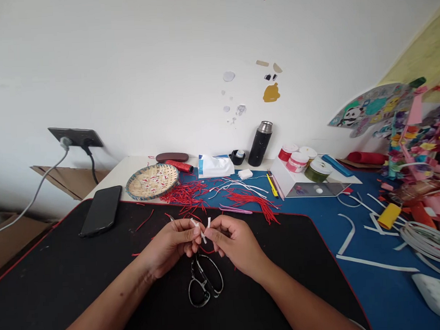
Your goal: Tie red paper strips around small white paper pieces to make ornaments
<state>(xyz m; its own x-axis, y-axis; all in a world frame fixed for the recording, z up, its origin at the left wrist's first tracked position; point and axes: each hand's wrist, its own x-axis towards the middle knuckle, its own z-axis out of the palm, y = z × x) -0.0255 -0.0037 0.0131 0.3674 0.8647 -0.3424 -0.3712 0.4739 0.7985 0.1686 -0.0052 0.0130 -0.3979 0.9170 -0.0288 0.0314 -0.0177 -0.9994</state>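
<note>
Two bare forearms (112, 294) slant inward over the counter (376, 299), wrists on either side of the scissors (205, 284). The left hand (177, 239), fingers curled, pinches a narrow white strip (204, 239) between thumb and fingertips. Meeting it, the right hand (234, 239) is bent at the wrist, thumb and forefinger also closed on white strip; whether it is one piece or two cannot be told. That strip is just beyond the scissors.

Beneath the scissors spreads a smooth black mat (50, 269) edged in red. Beyond them to the left stands a round, shallow basket (151, 181) woven from pale slats, with a blue-grey rim. Left of the scissors lies a glossy, rectangular phone (102, 210). The scissors have worn, dark oval handles. Past them, thin red cords (185, 195) tangle loosely beside the basket.
</note>
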